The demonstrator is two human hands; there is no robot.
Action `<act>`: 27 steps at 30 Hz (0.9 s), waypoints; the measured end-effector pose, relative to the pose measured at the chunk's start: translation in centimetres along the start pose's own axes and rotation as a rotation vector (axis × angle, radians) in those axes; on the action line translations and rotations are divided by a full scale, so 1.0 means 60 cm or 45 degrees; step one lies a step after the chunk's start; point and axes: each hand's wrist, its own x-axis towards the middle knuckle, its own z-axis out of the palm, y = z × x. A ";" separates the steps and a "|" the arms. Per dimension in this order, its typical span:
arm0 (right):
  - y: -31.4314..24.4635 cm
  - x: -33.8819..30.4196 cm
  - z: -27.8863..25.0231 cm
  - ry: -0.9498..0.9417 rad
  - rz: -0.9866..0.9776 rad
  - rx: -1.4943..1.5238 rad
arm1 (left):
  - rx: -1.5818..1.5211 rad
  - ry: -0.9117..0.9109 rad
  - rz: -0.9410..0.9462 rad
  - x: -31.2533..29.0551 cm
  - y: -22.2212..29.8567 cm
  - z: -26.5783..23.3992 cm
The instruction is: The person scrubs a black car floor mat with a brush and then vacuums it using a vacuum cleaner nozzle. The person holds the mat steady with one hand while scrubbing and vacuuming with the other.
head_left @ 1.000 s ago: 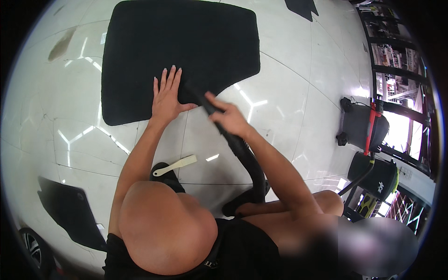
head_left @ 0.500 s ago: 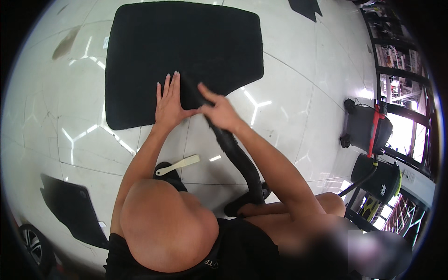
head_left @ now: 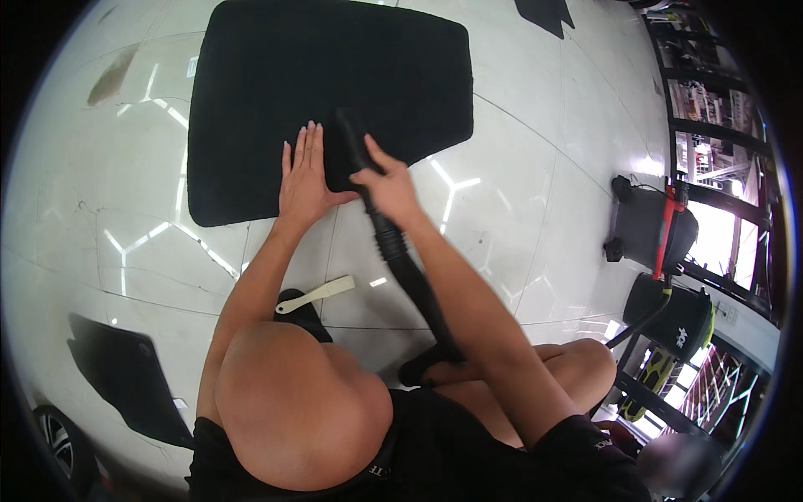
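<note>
A black car floor mat (head_left: 335,67) lies flat on the tiles in front of me. My left hand (head_left: 305,184) presses on its near edge, fingers stretched out and thumb spread to the right. My right hand (head_left: 391,186) is wrapped round the black vacuum hose (head_left: 407,269), near its nozzle end (head_left: 350,130). The nozzle rests on or just above the mat, right of my left fingers; I cannot tell whether it touches. From my grip the ribbed hose runs back toward my right foot and under my forearm.
A cream-handled brush (head_left: 316,294) lies by my left shoe. Another dark mat (head_left: 125,376) is at the left, near a car wheel (head_left: 58,443). A further mat (head_left: 545,17) lies at the far right. Black wheeled bins or machines (head_left: 652,226) stand by shelving on the right.
My right hand has shifted slightly with the vacuum nozzle, whose tip shows more sharply on the mat. My right forearm and the hose have swung a little left. My left hand stays in place.
</note>
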 end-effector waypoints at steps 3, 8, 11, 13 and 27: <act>0.009 -0.018 0.056 -0.182 -0.010 0.086 | 0.151 0.069 -0.009 -0.016 -0.063 0.025; 0.059 0.024 -0.130 0.118 0.248 0.224 | -0.015 0.030 0.014 -0.003 -0.004 0.010; 0.061 -0.022 -0.098 -0.135 -0.130 -0.213 | 0.051 -0.002 0.000 -0.006 -0.010 0.013; 0.023 -0.051 -0.072 -0.479 0.009 -0.341 | 0.170 -0.020 -0.034 -0.016 -0.033 0.004; 0.027 -0.019 -0.119 0.030 0.082 -0.175 | 0.098 0.016 0.015 -0.004 -0.019 0.010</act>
